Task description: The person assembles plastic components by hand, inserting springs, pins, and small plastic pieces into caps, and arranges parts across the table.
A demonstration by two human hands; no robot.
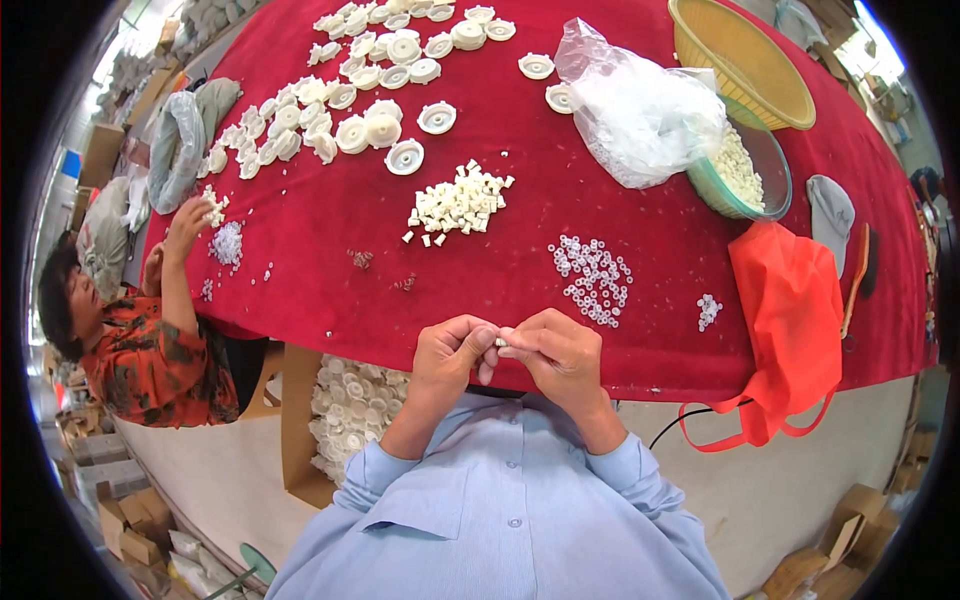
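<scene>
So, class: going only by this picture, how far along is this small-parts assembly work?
Done: a cardboard box below the table edge holds many white round parts. In hand: the left hand and right hand pinch one tiny white piece between the fingertips. Left: the pile of small cream blocks, scattered clear rings and loose white discs on the red cloth.

Small assembly workshop, red-covered desk (pixel 560 250) heaped with white plastic discs (pixel 360 100), small pegs (pixel 460 200) and rings (pixel 592 275), cardboard box (pixel 300 420) of parts below, co-worker (pixel 140 350) alongside
</scene>
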